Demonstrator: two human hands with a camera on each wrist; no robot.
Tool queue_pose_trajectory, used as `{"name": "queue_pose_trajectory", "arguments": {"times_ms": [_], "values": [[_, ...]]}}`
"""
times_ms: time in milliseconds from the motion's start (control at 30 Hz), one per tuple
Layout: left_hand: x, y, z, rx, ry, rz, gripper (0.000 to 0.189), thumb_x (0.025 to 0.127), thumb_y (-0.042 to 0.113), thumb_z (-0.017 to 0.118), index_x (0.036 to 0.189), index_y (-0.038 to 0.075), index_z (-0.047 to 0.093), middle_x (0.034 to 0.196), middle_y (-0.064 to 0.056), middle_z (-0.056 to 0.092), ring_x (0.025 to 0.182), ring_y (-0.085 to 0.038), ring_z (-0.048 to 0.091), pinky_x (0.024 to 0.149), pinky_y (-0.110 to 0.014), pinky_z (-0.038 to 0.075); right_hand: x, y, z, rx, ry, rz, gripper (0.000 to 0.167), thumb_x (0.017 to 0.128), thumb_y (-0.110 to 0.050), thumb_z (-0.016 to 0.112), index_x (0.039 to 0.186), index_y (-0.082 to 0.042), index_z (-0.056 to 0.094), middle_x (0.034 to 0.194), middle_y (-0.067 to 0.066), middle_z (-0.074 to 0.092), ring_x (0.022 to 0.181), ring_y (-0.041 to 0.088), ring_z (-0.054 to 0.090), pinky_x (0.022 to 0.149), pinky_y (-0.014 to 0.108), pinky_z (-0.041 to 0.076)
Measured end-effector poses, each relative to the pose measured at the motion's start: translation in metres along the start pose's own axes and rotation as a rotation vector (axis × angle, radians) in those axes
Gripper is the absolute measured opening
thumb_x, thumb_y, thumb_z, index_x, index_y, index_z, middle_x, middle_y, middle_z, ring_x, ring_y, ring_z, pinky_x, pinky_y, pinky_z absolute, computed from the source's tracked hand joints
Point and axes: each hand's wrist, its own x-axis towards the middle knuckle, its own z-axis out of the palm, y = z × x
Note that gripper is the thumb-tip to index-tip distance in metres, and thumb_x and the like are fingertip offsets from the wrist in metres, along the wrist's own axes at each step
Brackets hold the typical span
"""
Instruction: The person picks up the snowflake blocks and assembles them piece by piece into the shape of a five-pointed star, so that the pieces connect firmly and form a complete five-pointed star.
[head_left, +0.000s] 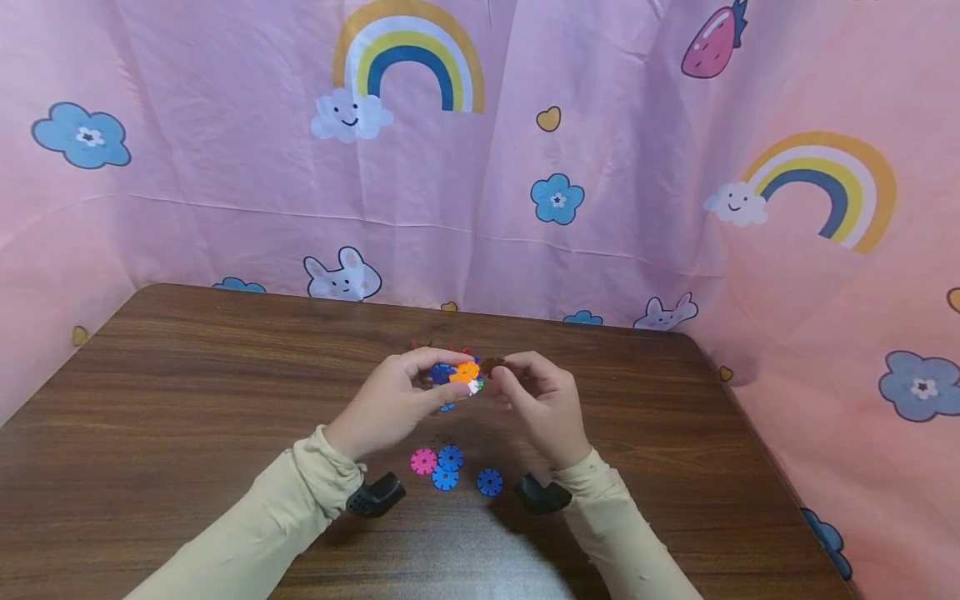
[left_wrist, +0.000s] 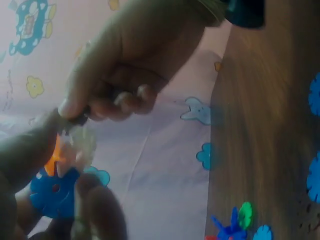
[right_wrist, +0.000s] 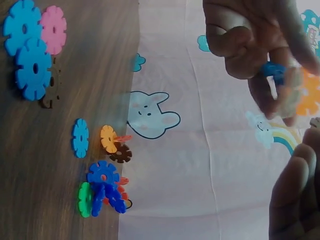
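My left hand (head_left: 382, 404) holds a small joined group of notched plastic discs between thumb and fingers. In it show an orange disc (head_left: 464, 372), a blue disc (left_wrist: 55, 194) and a whitish disc (head_left: 475, 387). Close on the right, my right hand (head_left: 547, 404) pinches a brown notched disc (head_left: 492, 367) between thumb and index finger. The brown disc stands at the edge of the held group; whether the two touch I cannot tell. Fingers hide part of the group, and both wrist views are blurred there.
Nearer me on the wooden table (head_left: 225, 483) lie a pink disc (head_left: 423, 462), several blue discs (head_left: 490, 482) and a brown disc (right_wrist: 51, 85). Behind the hands sits a joined dark blue cluster (right_wrist: 104, 175) beside green, orange and red discs. A patterned curtain (head_left: 480, 275) borders the table.
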Motion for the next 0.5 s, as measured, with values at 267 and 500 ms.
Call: {"name": "queue_pose_trajectory", "arguments": {"times_ms": [267, 500], "values": [[-0.0026, 0.0025, 0.0001, -0.075, 0.079, 0.037, 0.043, 0.087, 0.013, 0.085, 0.128, 0.013, 0.073, 0.117, -0.008, 0.071, 0.078, -0.023, 0.07, 0.067, -0.034, 0.062, 0.0009, -0.0007, -0.0035, 0.026, -0.037, -0.034, 0.008, 0.098, 0.006, 0.065, 0.103, 0.006, 0.07, 0.087, 0.026, 0.067, 0.069, 0.019, 0.064, 0.059, 0.034, 0.059], [-0.0035, 0.0044, 0.0015, -0.014, 0.071, 0.023, 0.041, 0.085, 0.021, 0.087, 0.124, 0.015, 0.076, 0.109, -0.006, 0.075, 0.078, -0.02, 0.068, 0.067, -0.027, 0.059, 0.0004, 0.0008, -0.0027, 0.036, -0.064, -0.063, 0.007, 0.098, 0.005, 0.065, 0.102, 0.009, 0.07, 0.086, 0.021, 0.067, 0.067, 0.014, 0.06, 0.059, 0.029, 0.057]]}}
